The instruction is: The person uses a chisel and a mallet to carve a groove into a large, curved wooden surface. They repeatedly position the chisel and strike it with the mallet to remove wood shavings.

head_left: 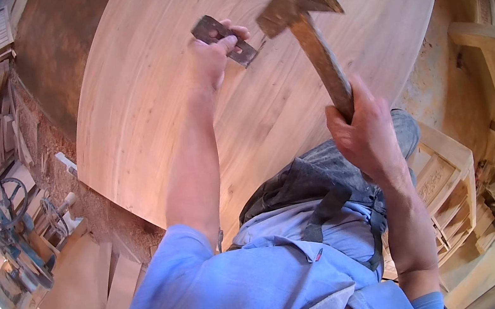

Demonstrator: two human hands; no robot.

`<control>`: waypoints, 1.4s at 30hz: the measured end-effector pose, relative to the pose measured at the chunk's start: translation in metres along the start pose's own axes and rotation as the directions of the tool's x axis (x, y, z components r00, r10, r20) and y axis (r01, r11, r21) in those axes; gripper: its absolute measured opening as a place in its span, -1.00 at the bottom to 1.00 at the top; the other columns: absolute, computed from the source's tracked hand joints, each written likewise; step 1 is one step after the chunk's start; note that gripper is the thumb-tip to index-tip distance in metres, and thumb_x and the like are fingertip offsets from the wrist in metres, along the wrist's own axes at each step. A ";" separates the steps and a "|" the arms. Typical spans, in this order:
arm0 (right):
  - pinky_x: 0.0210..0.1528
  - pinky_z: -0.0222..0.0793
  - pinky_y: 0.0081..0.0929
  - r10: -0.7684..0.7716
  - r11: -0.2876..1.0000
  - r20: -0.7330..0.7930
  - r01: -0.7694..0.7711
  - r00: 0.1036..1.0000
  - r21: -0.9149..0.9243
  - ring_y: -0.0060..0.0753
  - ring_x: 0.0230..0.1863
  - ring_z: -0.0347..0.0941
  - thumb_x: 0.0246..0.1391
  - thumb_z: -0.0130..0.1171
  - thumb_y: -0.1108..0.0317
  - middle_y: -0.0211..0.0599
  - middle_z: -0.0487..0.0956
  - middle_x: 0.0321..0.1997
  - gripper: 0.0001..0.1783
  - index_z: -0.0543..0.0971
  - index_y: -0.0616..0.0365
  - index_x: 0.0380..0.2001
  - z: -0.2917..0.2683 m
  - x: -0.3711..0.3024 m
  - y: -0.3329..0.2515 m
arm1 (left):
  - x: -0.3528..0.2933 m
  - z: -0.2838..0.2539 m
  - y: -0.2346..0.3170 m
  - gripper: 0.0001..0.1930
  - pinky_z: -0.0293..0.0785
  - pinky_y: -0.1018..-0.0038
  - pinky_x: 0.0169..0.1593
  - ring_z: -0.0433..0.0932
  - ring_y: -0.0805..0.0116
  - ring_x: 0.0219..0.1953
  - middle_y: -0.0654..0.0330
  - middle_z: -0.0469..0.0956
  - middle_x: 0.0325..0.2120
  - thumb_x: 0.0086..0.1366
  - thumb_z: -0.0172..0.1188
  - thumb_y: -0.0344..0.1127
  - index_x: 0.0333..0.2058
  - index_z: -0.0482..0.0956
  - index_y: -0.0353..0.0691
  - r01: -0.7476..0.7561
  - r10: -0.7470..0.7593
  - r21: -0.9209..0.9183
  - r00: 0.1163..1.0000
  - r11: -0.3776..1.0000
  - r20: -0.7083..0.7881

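Observation:
My left hand [213, 62] is closed around a plane iron [243, 55], a dark, flat metal blade with a slot in it. It is held over the pale wooden panel [194, 140], tilted down to the right; I cannot tell whether its lower end touches the wood. My right hand [367, 130] grips the wooden handle of a hatchet [300, 2]. The hatchet's dark, flared head is raised above the panel, to the right of the plane iron and apart from it. The head is slightly blurred.
Carved wooden frames [440, 180] stand at the right, beside my knee. A machine with a handwheel [8, 200] is at the far left. Sawdust [104, 204] and boards [111, 290] cover the floor at the lower left. Stacked wood scraps lie along the left wall.

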State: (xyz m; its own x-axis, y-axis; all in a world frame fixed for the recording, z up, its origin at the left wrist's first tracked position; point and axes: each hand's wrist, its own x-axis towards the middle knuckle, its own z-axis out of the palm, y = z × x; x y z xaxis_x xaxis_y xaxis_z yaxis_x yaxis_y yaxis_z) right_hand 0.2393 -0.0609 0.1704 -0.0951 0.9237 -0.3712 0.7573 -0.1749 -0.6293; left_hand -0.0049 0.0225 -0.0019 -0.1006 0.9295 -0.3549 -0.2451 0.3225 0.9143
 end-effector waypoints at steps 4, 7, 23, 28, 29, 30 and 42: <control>-0.22 0.42 0.10 0.188 0.981 0.065 -0.190 0.980 0.023 0.45 -0.27 0.50 0.13 0.17 0.36 0.30 0.55 -0.42 -0.76 0.42 0.26 -0.20 0.009 -0.027 0.043 | 0.020 -0.022 -0.008 -0.60 0.60 0.20 -0.09 0.68 -0.03 -0.05 -0.13 0.66 -0.18 0.25 0.08 -0.69 0.06 0.31 -0.40 0.119 -0.112 -0.215 0.993 0.969 0.044; -0.22 0.43 0.08 0.246 0.968 0.071 -0.248 0.967 0.023 0.44 -0.26 0.52 0.12 0.18 0.35 0.30 0.56 -0.42 -0.76 0.43 0.25 -0.21 0.026 -0.052 0.075 | 0.020 -0.032 -0.023 -0.60 0.63 0.15 -0.05 0.67 -0.12 -0.03 -0.15 0.66 -0.16 0.27 0.10 -0.67 0.07 0.32 -0.37 0.138 -0.105 -0.295 0.986 0.945 0.126; -0.21 0.45 0.07 0.274 0.961 0.123 -0.268 0.954 -0.063 0.39 -0.25 0.56 0.12 0.20 0.32 0.26 0.59 -0.42 -0.72 0.42 0.24 -0.19 0.033 -0.046 0.072 | -0.008 0.003 0.005 -0.69 0.62 0.32 -0.13 0.71 0.09 -0.10 -0.08 0.71 -0.22 0.29 0.12 -0.67 0.01 0.44 -0.42 -0.083 0.081 0.076 0.996 0.994 0.022; -0.21 0.45 0.08 0.256 0.967 0.095 -0.254 0.962 -0.024 0.40 -0.26 0.55 0.12 0.20 0.33 0.26 0.58 -0.43 -0.73 0.42 0.24 -0.19 0.034 -0.045 0.073 | -0.012 0.004 0.007 -0.70 0.62 0.34 -0.09 0.71 0.17 -0.11 -0.03 0.73 -0.22 0.29 0.15 -0.64 0.00 0.47 -0.44 -0.088 0.083 0.121 0.996 0.989 0.044; -0.21 0.45 0.08 0.232 0.973 0.079 -0.231 0.970 -0.022 0.40 -0.27 0.55 0.12 0.20 0.34 0.25 0.58 -0.44 -0.73 0.42 0.24 -0.19 0.035 -0.045 0.074 | -0.015 0.005 0.007 -0.71 0.62 0.34 -0.07 0.70 0.19 -0.11 -0.01 0.73 -0.22 0.29 0.15 -0.64 -0.01 0.48 -0.45 -0.095 0.090 0.134 0.995 0.986 0.044; -0.22 0.45 0.07 0.208 0.978 0.064 -0.207 0.976 -0.021 0.41 -0.27 0.55 0.12 0.20 0.35 0.25 0.58 -0.44 -0.73 0.42 0.24 -0.19 0.036 -0.044 0.074 | -0.018 0.008 0.007 -0.72 0.62 0.35 -0.05 0.70 0.22 -0.11 0.01 0.73 -0.21 0.30 0.16 -0.63 -0.01 0.49 -0.46 -0.093 0.091 0.157 0.996 0.983 0.023; -0.42 0.43 0.02 -0.355 0.904 -0.027 0.335 0.935 -0.265 0.19 -0.45 0.57 0.15 0.17 0.43 0.01 0.53 -0.57 -0.85 0.39 0.16 -0.33 -0.011 0.011 -0.031 | -0.041 0.032 -0.027 -0.81 0.54 0.48 -0.20 0.62 0.51 -0.27 0.19 0.75 -0.27 0.37 0.17 -0.55 -0.09 0.66 -0.41 -0.227 0.241 0.215 0.970 0.950 -0.038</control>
State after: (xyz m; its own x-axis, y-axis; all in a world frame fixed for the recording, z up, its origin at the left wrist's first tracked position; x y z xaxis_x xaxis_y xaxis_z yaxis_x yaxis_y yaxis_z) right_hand 0.2221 -0.0416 0.1933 -0.3399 0.9345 -0.1054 0.8239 0.2419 -0.5126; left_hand 0.0369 -0.0184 -0.0053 -0.1935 0.9722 -0.1317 -0.0026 0.1338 0.9910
